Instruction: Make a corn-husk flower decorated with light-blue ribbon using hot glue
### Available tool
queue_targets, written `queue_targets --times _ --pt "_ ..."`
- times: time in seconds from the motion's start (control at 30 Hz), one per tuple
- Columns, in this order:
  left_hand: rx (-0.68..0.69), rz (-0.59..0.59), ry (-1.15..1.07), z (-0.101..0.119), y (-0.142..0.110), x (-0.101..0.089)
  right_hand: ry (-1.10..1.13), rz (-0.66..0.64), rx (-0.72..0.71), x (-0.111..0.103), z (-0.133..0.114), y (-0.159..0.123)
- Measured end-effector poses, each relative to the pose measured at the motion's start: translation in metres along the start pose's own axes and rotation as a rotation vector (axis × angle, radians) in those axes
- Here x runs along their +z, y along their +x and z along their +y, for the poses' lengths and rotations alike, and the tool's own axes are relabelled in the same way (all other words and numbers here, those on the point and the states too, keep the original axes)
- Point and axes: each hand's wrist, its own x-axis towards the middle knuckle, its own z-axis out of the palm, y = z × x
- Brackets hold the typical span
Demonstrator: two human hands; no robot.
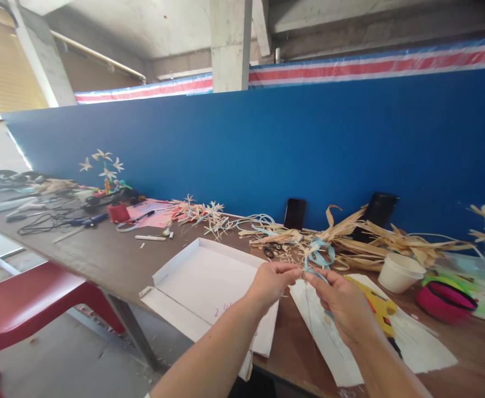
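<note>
My left hand and my right hand meet above the table, fingertips nearly touching. The left thumb and index finger pinch the top of a thin wire stem, which hangs down below the fingers. My right fingers are closed on a light blue strip of tape at the same spot; its loose loops rise just behind. What exactly sits between the fingertips is too small to make out. Under my left wrist lies an open white box lid, and printed paper is beneath my right hand.
Dried husks lie behind my hands, with two phones against the blue partition. To the right are a yellow glue gun, a white cup and a pink round pouch. Husk flowers and a red chair are leftward.
</note>
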Motion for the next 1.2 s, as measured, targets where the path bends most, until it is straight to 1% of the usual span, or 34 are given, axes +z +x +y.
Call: queue_targets --times 0.1,0.2,0.3,0.43,0.53,0.63,0.7,0.8,0.97,1.2 --pt "0.005 0.012 -0.101 -0.007 -0.001 0.006 0.015 -0.065 0.04 0.001 0.0 -0.001" --pt "0.031 0.017 -0.141 -0.007 -0.001 0.01 0.011 -0.09 0.055 0.0 0.002 -0.002" --pt "0.03 0.025 -0.137 -0.005 -0.002 0.012 -0.004 -0.093 0.061 -0.001 0.001 -0.003" --pt "0.044 0.035 -0.114 -0.002 -0.004 0.012 -0.056 -0.066 0.035 -0.001 -0.003 -0.005" --pt "0.117 0.067 -0.077 -0.002 -0.004 0.012 -0.081 -0.061 0.019 -0.002 -0.004 -0.007" --pt "0.178 0.128 -0.02 -0.001 -0.003 0.012 -0.058 -0.081 0.002 -0.003 -0.002 -0.008" --pt "0.176 0.162 0.023 -0.001 -0.003 0.012 -0.079 -0.061 -0.014 -0.003 -0.002 -0.01" --pt "0.186 0.187 0.086 -0.001 -0.002 0.013 -0.167 0.0 -0.03 -0.004 -0.005 -0.013" --pt "0.28 0.22 0.181 -0.005 -0.002 0.014 -0.282 0.09 -0.049 -0.004 -0.011 -0.015" --pt "0.383 0.259 0.255 0.002 -0.009 0.018 -0.34 0.107 -0.073 -0.003 -0.015 -0.016"
